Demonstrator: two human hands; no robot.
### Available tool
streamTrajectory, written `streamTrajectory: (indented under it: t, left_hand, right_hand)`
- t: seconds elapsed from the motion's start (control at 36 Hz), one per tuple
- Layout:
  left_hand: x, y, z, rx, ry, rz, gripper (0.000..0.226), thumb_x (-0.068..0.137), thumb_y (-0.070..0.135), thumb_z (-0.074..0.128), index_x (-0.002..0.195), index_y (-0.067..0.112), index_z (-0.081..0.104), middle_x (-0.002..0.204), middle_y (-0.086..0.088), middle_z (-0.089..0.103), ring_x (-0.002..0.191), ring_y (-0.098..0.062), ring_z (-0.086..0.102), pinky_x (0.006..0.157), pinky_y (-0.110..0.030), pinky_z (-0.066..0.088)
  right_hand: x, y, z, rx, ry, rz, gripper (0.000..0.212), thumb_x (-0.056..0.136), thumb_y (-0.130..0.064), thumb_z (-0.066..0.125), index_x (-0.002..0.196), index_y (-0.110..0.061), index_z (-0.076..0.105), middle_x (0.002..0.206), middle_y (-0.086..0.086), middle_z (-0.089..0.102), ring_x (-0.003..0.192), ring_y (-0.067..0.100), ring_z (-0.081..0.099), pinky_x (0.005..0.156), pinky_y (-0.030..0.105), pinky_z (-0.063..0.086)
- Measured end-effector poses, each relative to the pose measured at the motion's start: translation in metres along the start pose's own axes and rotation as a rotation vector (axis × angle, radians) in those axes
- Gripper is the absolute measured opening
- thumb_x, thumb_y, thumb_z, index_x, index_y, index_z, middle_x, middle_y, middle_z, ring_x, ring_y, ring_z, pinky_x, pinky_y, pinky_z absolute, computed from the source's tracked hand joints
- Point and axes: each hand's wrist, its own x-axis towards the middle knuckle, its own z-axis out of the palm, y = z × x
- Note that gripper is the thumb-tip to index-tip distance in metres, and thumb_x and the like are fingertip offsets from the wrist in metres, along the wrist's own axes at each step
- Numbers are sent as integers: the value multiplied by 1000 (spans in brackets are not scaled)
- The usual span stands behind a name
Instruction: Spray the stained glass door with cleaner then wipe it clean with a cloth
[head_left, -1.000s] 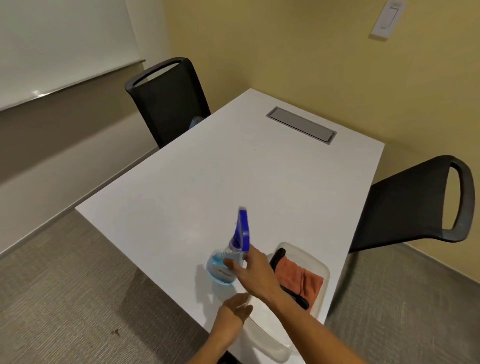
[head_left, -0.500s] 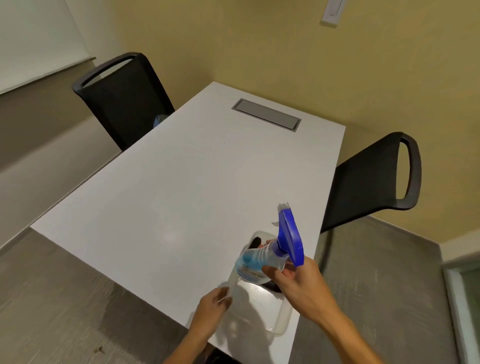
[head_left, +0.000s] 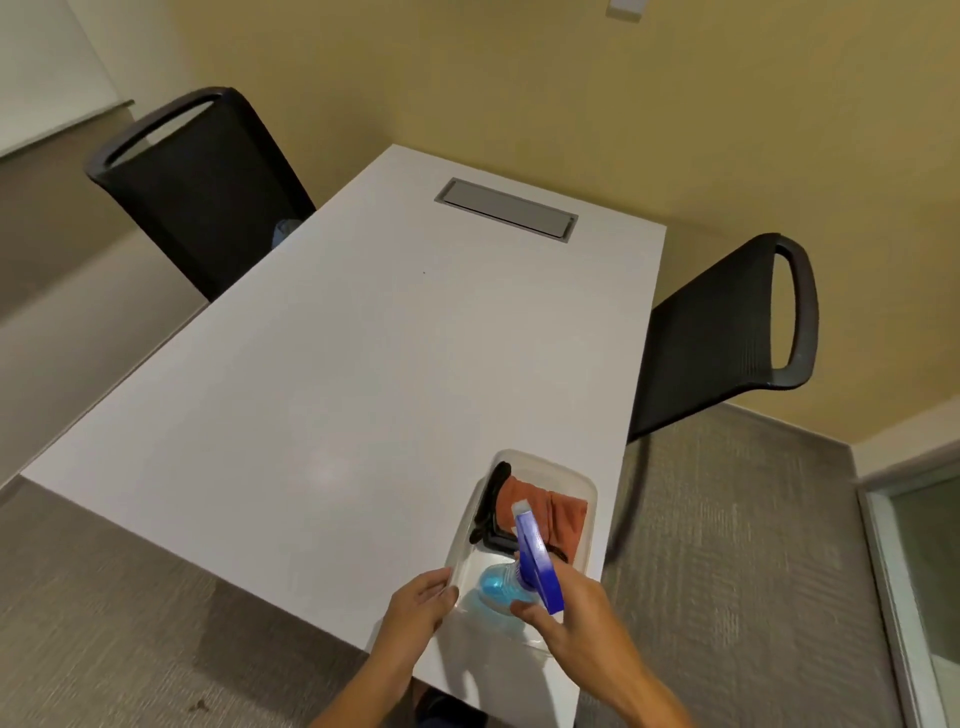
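While the left hand (head_left: 423, 603) grips the tray (head_left: 584, 480) rim, the right hand (head_left: 579, 616) clasps the spray bottle (head_left: 530, 564).

smooth matt white table (head_left: 322, 374), clear plastic bin (head_left: 582, 480), soft orange cloth (head_left: 563, 512), translucent plastic spray bottle (head_left: 498, 584).

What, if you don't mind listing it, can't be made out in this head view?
- Glass door: cut off by the right edge; stains too faint to tell.
- Spray bottle: lower body blurred behind the clear tub wall and right hand.
- Black item beside the orange cloth: partly hidden, unidentifiable.
- Left hand: touching or gripping the tub rim, unclear.
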Motion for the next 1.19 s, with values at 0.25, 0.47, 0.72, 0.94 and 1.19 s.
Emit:
streamTrajectory:
  t: [0.25, 0.47, 0.72, 0.94, 1.19]
  left_hand:
    - [8, 5, -9, 100, -66, -2, 32, 96, 19, 66, 128, 21, 64, 123, -1, 69, 112, -19, 67, 99, -37, 57]
    - [17, 8, -19, 131, -144, -6, 35, 92, 19, 72, 126, 24, 64, 125, -1, 70, 111, -19, 69, 97, -39, 59]
    - [14, 17, -15, 213, -122, 49, 34, 93, 15, 70, 126, 19, 63, 122, -1, 66, 104, -15, 67, 86, -31, 59]
    - [4, 16, -10, 350, -75, 138, 39, 97, 23, 66, 134, 19, 57, 134, -4, 61, 102, -14, 63, 92, -34, 56]
    - [-32, -14, 6, 339, -45, 216, 89, 92, 25, 71, 161, 21, 16, 167, -7, 19, 142, -39, 44, 98, -47, 51]
  right_hand:
    - [6, 17, 19, 24, 11, 85, 51, 91, -39, 68, 118, -62, 31, 117, -28, 54, 108, 1, 56, 94, 17, 47]
    - [7, 27, 28, 106, 63, 165, 50, 94, -36, 67, 132, -51, 38, 129, -17, 60, 116, -1, 56, 95, 14, 47]
    - [1, 27, 28, 95, 99, 154, 65, 92, -40, 69, 142, -54, 30, 145, -20, 49, 130, -3, 47, 104, 13, 40]
    - [-30, 41, 25, 90, 198, 193, 65, 94, -46, 63, 149, -51, 28, 155, -22, 38, 140, 1, 37, 117, 37, 37]
    - [-110, 57, 27, 206, 326, 240, 63, 97, -38, 62, 145, -56, 25, 153, -22, 35, 140, 0, 35, 118, 32, 32]
